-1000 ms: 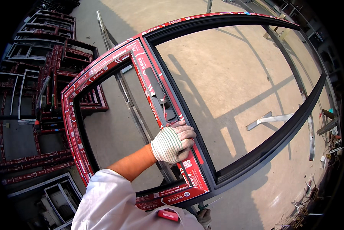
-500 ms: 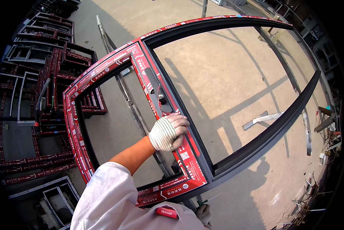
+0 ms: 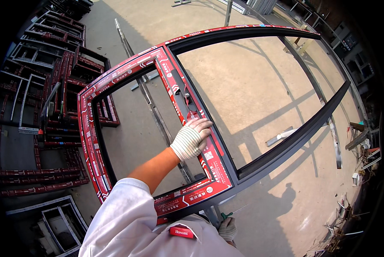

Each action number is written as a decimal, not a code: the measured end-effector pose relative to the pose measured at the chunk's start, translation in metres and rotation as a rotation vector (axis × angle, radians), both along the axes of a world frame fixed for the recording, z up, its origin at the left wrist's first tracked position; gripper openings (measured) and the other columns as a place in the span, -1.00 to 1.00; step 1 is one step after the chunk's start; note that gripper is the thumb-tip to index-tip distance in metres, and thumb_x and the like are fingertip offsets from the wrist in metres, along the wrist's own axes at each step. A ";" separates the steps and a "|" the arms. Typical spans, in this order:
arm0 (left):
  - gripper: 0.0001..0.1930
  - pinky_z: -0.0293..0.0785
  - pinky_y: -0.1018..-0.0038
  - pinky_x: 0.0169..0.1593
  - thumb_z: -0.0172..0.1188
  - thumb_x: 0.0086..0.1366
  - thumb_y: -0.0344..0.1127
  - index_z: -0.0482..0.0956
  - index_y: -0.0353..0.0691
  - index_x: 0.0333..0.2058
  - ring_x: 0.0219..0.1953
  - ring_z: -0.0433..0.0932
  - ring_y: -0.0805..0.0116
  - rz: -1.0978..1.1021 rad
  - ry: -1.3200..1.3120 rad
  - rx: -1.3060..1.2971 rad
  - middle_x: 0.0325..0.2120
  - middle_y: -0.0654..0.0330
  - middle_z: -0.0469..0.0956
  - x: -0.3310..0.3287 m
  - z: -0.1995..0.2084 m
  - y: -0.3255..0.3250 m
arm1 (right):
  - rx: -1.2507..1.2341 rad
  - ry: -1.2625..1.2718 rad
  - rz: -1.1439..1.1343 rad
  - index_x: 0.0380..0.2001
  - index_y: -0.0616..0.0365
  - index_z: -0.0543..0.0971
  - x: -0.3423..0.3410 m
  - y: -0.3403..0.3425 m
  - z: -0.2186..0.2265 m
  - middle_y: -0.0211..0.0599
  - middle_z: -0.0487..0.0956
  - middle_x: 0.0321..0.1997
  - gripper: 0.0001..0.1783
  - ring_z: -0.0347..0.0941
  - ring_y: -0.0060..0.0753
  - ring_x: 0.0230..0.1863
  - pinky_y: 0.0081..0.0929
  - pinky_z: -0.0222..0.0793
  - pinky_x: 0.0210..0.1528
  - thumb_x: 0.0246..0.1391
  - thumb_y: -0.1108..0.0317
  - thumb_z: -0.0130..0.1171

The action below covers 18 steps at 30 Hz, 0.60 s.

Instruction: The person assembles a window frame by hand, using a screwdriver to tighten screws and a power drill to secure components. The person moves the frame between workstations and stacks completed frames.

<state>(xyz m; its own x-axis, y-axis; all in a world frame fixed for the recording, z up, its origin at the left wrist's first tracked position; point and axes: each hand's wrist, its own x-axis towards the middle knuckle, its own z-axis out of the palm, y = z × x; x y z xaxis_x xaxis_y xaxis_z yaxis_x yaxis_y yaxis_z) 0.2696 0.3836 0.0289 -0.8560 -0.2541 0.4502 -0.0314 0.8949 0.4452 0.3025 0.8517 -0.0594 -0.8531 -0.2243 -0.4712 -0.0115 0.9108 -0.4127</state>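
Observation:
A large window frame (image 3: 264, 165) with dark profiles stands tilted in front of me. Its left sash (image 3: 89, 141) and middle upright (image 3: 174, 83) are covered in red printed film. My left hand (image 3: 191, 139), in a white striped glove, grips the middle upright just below the dark handle fitting (image 3: 185, 97). My right hand (image 3: 228, 229), also gloved, is low against my body under the frame's bottom corner. It holds a green-handled screwdriver (image 3: 227, 215), its thin shaft pointing right.
Stacks of red-filmed and dark window frames (image 3: 50, 85) lie on the ground at the left. Long metal strips (image 3: 151, 107) lie on the concrete under the frame, and a short profile piece (image 3: 282, 136) lies to the right. Scrap and clutter (image 3: 363, 145) line the right edge.
The frame and my left hand on it have shifted up and away from me. My right hand with the green-handled screwdriver has come into view at the bottom.

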 end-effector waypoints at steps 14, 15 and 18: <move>-0.59 0.37 -0.01 0.39 0.27 0.28 -0.45 0.58 -0.21 0.12 0.31 0.45 -0.21 0.514 -0.215 -0.014 0.25 -0.10 0.50 0.237 -0.001 0.097 | -0.090 0.336 0.098 -0.21 0.10 0.56 0.010 0.008 -0.010 0.12 0.66 -0.41 -0.70 0.60 0.32 -0.39 0.25 0.48 -0.28 0.44 0.12 0.00; -0.59 0.37 -0.01 0.39 0.28 0.26 -0.43 0.59 -0.22 0.11 0.31 0.45 -0.22 0.571 -0.236 -0.062 0.25 -0.11 0.50 0.263 0.001 0.099 | -0.101 0.330 0.093 -0.20 0.10 0.55 0.010 0.006 -0.005 0.12 0.66 -0.42 -0.70 0.60 0.32 -0.40 0.26 0.47 -0.29 0.43 0.11 0.01; -0.51 0.36 -0.02 0.40 0.30 0.22 -0.39 0.58 -0.26 0.16 0.32 0.42 -0.24 0.811 -0.284 -0.183 0.29 -0.17 0.46 0.325 0.001 0.106 | -0.080 0.394 0.093 -0.17 0.08 0.54 0.011 0.004 -0.004 0.11 0.66 -0.42 -0.73 0.61 0.32 -0.40 0.25 0.48 -0.29 0.44 0.13 0.00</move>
